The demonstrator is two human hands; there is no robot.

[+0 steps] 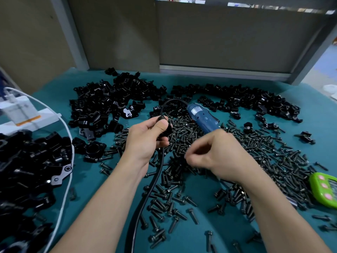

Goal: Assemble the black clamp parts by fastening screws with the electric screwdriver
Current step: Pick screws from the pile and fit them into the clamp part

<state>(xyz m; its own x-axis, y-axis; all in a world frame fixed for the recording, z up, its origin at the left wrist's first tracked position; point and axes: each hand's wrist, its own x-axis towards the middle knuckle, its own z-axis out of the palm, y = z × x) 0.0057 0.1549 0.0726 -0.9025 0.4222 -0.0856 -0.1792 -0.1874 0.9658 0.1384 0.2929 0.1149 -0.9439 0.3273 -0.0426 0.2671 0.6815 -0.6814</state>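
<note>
My left hand (147, 137) grips a black clamp part (166, 127) above the screw pile, thumb across its top. To its right, my right hand (212, 154) hovers with fingers curled over the heap of black screws (184, 139); the fingertips are blurred, so I cannot tell whether they pinch a screw. The blue electric screwdriver (202, 116) lies on the screws just beyond my right hand, untouched. Its black cord (145, 199) loops behind the left hand and runs down toward me.
Loose black clamp parts (109, 101) cover the back of the teal mat (87, 181); another pile (27, 168) sits at the left. A white cable (67, 179) and a white device (21, 112) lie far left. A green timer (325, 189) rests at the right edge.
</note>
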